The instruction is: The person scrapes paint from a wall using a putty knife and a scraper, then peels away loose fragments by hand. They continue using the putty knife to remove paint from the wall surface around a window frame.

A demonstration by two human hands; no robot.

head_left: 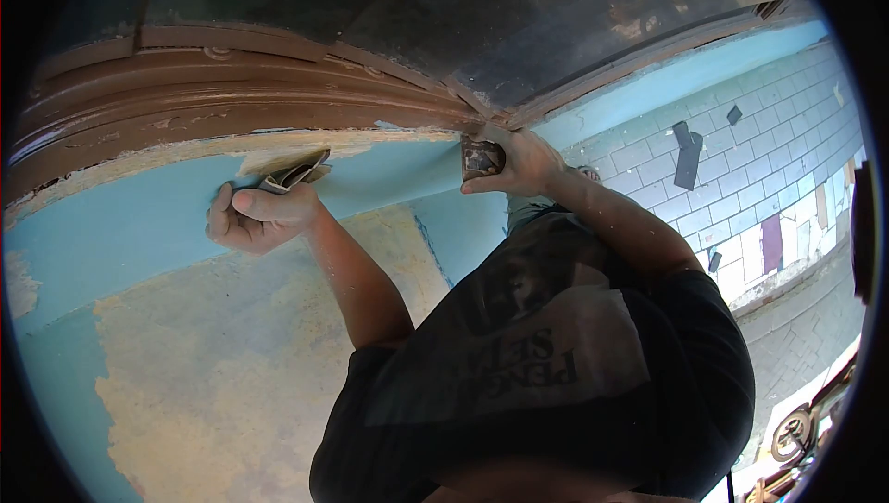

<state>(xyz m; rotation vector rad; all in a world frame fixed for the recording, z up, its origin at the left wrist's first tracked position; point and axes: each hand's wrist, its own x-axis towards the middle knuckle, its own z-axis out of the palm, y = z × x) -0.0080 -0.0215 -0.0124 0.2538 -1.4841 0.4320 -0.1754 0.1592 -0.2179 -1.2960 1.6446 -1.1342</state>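
Note:
My left hand (264,218) is closed, its thumb beside a folded piece of sandpaper (298,172) with a dark face and pale, worn edges. The sandpaper lies up against the blue wall, at the bare pale strip below the brown window frame. Farther right, my right hand (528,162) grips a flat, dark brown plate (482,159) with pale smears. The plate is at the wall just under the corner of the frame, my thumb along its lower side and my fingers at its upper side.
The brown wooden frame (241,86) has chipped paint and holds dark glass (389,3). A large pale patch (231,336) breaks up the blue wall (93,225). Dark strips (687,158) lie on the tiled floor (741,160) at right, and a wheel (793,434) shows at lower right.

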